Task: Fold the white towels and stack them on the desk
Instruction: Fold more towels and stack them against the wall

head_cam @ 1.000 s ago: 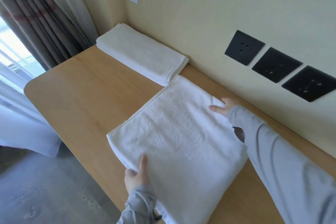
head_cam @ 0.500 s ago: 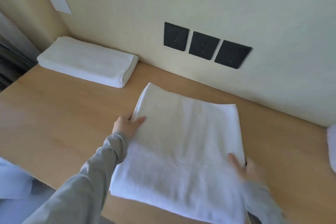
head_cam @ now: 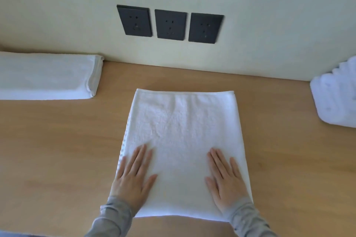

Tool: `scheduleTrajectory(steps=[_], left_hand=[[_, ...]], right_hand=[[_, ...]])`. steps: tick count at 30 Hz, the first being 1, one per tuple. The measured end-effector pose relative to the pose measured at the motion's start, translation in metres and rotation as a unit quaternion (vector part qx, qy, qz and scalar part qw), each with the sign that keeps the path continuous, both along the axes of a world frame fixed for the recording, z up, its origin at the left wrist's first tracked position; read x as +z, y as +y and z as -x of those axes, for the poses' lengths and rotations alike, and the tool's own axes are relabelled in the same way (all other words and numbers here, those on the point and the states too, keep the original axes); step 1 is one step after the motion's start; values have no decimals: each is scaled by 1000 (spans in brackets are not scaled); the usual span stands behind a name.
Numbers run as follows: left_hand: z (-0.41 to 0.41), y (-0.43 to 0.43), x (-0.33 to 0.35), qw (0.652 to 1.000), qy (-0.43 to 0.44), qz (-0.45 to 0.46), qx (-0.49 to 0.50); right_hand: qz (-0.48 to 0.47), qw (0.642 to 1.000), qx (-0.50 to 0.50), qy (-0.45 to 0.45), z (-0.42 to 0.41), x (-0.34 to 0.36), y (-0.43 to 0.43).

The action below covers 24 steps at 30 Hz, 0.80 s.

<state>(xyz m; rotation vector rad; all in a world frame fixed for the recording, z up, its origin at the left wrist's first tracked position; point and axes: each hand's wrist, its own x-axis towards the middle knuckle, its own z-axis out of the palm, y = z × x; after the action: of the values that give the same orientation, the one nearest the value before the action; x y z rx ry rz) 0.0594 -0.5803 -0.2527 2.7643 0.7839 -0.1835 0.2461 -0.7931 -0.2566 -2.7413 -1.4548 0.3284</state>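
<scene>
Head view, only angle on offer. Looking at a part-folded white towel [head_cam: 179,131] flat in the middle of the desk [head_cam: 57,150], long side running near to far, far edge stopping short of the wall w/ three black sockets [head_cam: 170,24].

Left hand [head_cam: 133,181] flat on the near-left part, right hand [head_cam: 225,181] flat on the near-right part. Both palms down, fingers straight and slightly spread, pressing the cloth, gripping nothing.

Stuff that could go wrong imo: pushing fwd w/ flat palms on smooth wood prob slides the whole thing toward the wall instead of smoothing it. Could also bunch the top layer so edges stop lining up. Left edge looks a tad wavy already, so folding again w/o squaring up likely gives a crooked result and a wonky stack.

Position-wise: towel right under both palms, most of it stretching away past the fingertips. Finished folded towel [head_cam: 48,77] far left by the wall, well apart from the left hand. White fluffy pile [head_cam: 339,98] at the right edge, well apart from the right hand; can't tell if folded.
</scene>
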Motion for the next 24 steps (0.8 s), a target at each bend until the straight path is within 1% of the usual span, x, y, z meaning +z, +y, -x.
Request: scheduleTrajectory(steps=[4, 5, 7, 9, 10, 12, 14, 16, 17, 19, 20, 21, 22, 23, 24], left_hand=[[0, 4, 3, 999, 2, 11, -32], [5, 7, 3, 998, -6, 9, -68], [19, 16, 1, 981, -30, 0, -193], [32, 26, 0, 954, -39, -4, -296], [35, 32, 1, 947, -38, -3, -317], [37, 44, 6, 945, -24, 4, -326], [36, 53, 10, 939, -4, -8, -345], [36, 56, 15, 929, 11, -39, -369], [37, 56, 18, 925, 12, -44, -377], [36, 60, 24, 929, -9, -27, -369], [36, 65, 27, 938, -29, 4, -346], [34, 71, 32, 951, -52, 63, -299], [32, 78, 38, 962, -77, 135, -226], [28, 86, 47, 965, -88, 202, -141], [24, 95, 55, 960, -91, 253, -72]], right_hand=[[12, 999, 30, 10, 1, 10, -1], [6, 998, 54, 15, 2, 13, -8], [-5, 993, 119, 3, 2, 14, -31], [22, 986, 165, 5, 0, 17, -55], [43, 984, 175, 7, -3, 20, -63], [61, 983, 173, 2, -11, 26, -70], [43, 986, 163, 16, -15, 31, -70], [12, 989, 140, 49, -17, 35, -69], [-8, 990, 115, 87, -18, 38, -70], [-53, 982, 48, 173, -23, 44, -69], [-62, 974, 12, 219, -27, 49, -68], [-67, 965, -28, 252, -32, 54, -66], [-79, 956, -69, 275, -38, 59, -63], [-97, 945, -105, 295, -46, 66, -59], [-118, 935, -133, 308, -53, 73, -54]])
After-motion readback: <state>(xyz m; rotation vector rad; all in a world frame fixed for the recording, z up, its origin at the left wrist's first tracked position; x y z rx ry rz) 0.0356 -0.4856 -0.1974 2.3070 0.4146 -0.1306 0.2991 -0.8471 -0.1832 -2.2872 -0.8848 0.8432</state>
